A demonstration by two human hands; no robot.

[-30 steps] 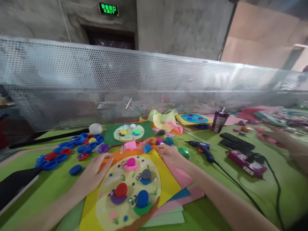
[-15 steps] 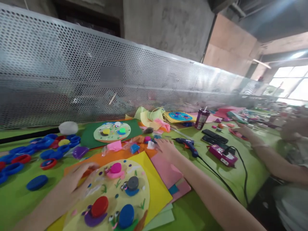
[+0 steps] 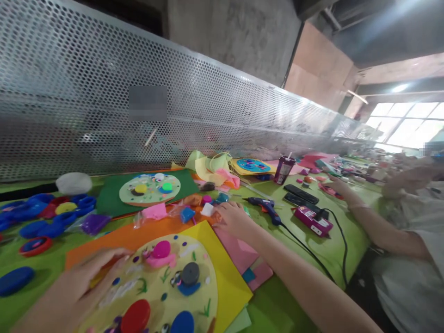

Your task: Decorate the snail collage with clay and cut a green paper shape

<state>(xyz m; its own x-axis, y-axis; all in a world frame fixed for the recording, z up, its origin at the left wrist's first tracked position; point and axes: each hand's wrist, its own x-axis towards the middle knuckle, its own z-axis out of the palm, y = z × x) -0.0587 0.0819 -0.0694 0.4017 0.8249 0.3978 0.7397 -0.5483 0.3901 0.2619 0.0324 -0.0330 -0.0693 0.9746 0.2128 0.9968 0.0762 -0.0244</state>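
My left hand (image 3: 74, 284) rests at the left edge of a round cream craft board (image 3: 156, 277), its thumb and fingers apart with nothing between them. Snail figures with bottle-cap shells decorate this board: a pink cap (image 3: 161, 249), a grey cap (image 3: 190, 274), a red cap (image 3: 136, 315) and a blue cap (image 3: 182, 322). Beyond the board, my right hand (image 3: 234, 219) reaches among small clay packets. Its fingers are extended and point down beside a white clay packet (image 3: 207, 210) and a teal packet (image 3: 222, 198); the fingertips are partly hidden.
A glue gun (image 3: 265, 208) with its cord lies right of my hand, near a purple power strip (image 3: 313, 220), dark phones (image 3: 301, 194) and a cup (image 3: 284, 169). Blue cap rings (image 3: 34, 208) lie left. A perforated metal screen (image 3: 208, 101) stands behind. Another person's arm (image 3: 373, 222) reaches in from the right.
The view has shifted slightly, so most things sit further left or lower. My right hand has moved slightly down among the packets. My left hand stays by the board's edge.
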